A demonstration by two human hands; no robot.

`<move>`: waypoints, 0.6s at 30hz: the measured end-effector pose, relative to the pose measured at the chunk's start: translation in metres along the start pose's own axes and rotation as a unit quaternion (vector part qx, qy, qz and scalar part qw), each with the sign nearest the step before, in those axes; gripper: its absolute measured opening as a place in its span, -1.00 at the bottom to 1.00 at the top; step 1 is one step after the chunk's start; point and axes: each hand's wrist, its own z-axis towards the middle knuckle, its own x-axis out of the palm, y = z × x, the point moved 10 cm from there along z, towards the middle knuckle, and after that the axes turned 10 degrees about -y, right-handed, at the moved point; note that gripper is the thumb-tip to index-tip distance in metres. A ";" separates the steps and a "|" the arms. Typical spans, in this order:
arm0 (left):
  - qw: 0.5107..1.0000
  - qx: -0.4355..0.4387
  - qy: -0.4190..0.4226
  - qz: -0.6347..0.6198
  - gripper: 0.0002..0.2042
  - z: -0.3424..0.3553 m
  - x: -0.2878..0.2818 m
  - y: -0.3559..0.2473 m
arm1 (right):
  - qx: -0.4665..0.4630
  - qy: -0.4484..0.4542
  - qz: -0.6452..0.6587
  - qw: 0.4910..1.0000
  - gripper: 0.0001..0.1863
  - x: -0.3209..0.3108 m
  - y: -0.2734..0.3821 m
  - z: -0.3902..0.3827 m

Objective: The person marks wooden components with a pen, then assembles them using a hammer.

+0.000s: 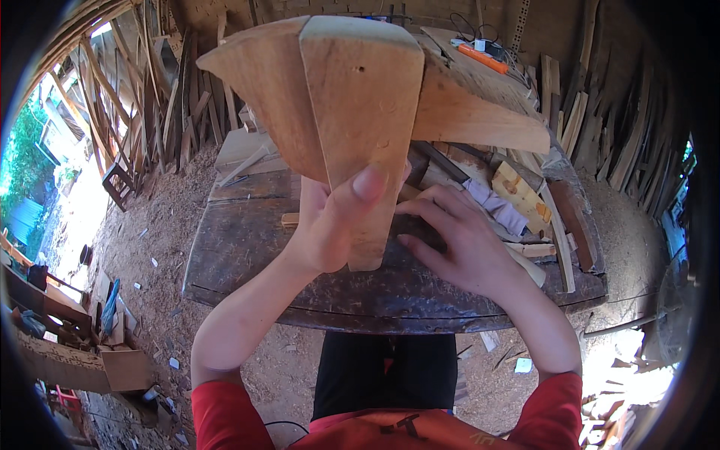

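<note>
My left hand [330,225] grips an upright tapered wooden post [360,90] with its thumb across the face. A curved wooden piece [259,82] joins the post's left side, and another [480,120] juts out to the right, forming one assembly held up above the dark wooden bench [247,292]. My right hand [450,240] is low over the bench, right of the post, with its fingers curled loosely and apart; whether its fingertips touch anything behind the post is unclear. A small wooden strip [291,220] lies left of my left hand.
Wood offcuts [562,232], a pale crumpled cloth [491,202] and a yellowish block [517,199] crowd the bench's right side. An orange object with cords [482,58] sits at the back. Long planks [622,135] lean around the walls; shavings cover the floor [157,255].
</note>
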 end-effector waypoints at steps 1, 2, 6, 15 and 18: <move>1.000 0.001 -0.003 0.002 -0.36 0.000 -0.001 0.000 | 0.002 -0.006 -0.004 1.000 -0.64 -0.001 -0.001 0.000; 1.000 0.002 -0.018 0.003 -0.36 0.000 -0.004 0.000 | -0.001 -0.009 -0.007 1.000 -0.64 -0.002 0.000 0.000; 1.000 -0.004 0.000 0.007 -0.37 -0.001 -0.001 0.001 | -0.007 -0.007 -0.008 1.000 -0.64 0.000 0.001 0.000; 1.000 -0.007 0.016 0.007 -0.35 0.000 0.001 0.000 | -0.005 -0.005 0.001 1.000 -0.63 -0.001 -0.001 -0.001; 1.000 0.003 0.017 0.013 -0.35 0.000 0.001 -0.002 | -0.002 -0.001 0.000 1.000 -0.63 0.001 -0.002 -0.002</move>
